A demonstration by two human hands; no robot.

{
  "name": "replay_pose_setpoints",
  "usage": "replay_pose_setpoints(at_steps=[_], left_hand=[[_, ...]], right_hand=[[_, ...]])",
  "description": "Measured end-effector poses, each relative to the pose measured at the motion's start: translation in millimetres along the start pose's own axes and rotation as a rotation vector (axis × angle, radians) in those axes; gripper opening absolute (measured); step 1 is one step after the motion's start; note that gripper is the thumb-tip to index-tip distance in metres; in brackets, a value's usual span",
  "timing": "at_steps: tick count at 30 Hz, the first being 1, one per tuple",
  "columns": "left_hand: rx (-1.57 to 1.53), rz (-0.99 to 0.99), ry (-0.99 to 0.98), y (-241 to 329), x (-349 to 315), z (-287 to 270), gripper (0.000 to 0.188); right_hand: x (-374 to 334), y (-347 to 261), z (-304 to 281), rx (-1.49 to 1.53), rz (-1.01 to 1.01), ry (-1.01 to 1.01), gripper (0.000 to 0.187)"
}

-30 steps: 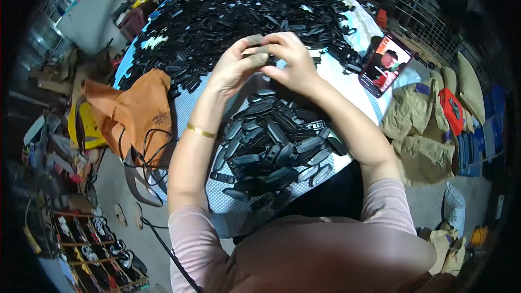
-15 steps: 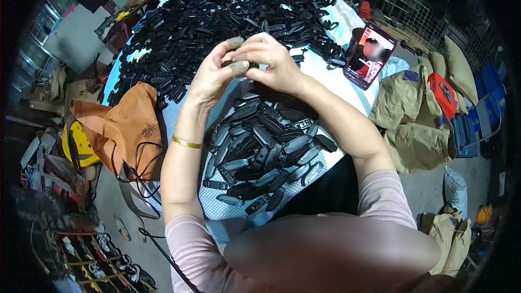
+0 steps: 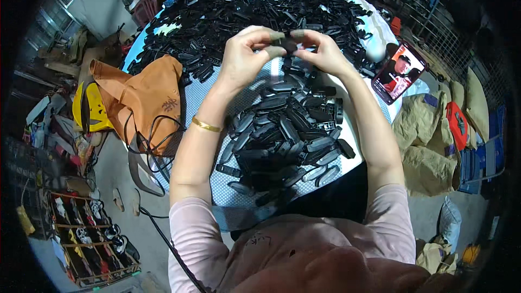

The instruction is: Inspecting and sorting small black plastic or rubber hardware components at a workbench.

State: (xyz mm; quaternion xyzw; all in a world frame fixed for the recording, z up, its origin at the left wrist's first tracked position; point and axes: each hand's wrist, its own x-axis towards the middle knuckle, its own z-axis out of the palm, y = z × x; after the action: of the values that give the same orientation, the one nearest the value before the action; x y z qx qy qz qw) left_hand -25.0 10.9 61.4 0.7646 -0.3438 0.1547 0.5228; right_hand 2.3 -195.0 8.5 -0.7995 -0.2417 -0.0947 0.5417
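Pinching a small black part [image 3: 286, 44] between them, the left hand [image 3: 245, 57] and right hand [image 3: 323, 53] meet above the tabletop [image 3: 202, 93], fingertips nearly touching. Both hands are curled nearly closed, thumbs and forefingers pressed on the part from either side; the part is too small and dark to tell its exact shape, though it looks like the pieces lying below. A gold bangle [image 3: 206, 125] sits on the left wrist.

Just under the hands and toward the body lies a near pile [image 3: 287, 135] of black oblong plastic pieces, heaped loosely on the pale dotted cloth. Beyond the hands spreads a far heap [image 3: 255, 0] of the same black pieces, much larger, covering most of the tabletop's far half.

Right of the right hand, near the tabletop's edge, a phone [image 3: 399, 72] lies with its screen lit. Left of the left hand, an orange bag [image 3: 144, 97] slumps over the edge, with a dark cord [image 3: 146, 141] looped beside it. A yellow helmet [image 3: 93, 108] sits further left, below.
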Motion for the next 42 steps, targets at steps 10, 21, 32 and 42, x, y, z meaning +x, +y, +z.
replay_pose_setpoints(at_steps=[10,21,32,42], left_hand=[[-0.230,-0.295,-0.724,0,7,-9,0.023],[0.429,0.115,-0.223,-95,23,59,0.030],[-0.517,-0.667,0.011,-84,29,44,0.027],[-0.823,-0.512,-0.068,-56,4,30,0.034]], right_hand=[[-2,13,3,-0.688,0.172,-0.274,0.030],[4,32,-19,-0.412,0.233,0.023,0.025],[-4,3,6,-0.543,-0.022,-0.222,0.020],[-1,-11,3,0.287,0.060,0.135,0.021]])
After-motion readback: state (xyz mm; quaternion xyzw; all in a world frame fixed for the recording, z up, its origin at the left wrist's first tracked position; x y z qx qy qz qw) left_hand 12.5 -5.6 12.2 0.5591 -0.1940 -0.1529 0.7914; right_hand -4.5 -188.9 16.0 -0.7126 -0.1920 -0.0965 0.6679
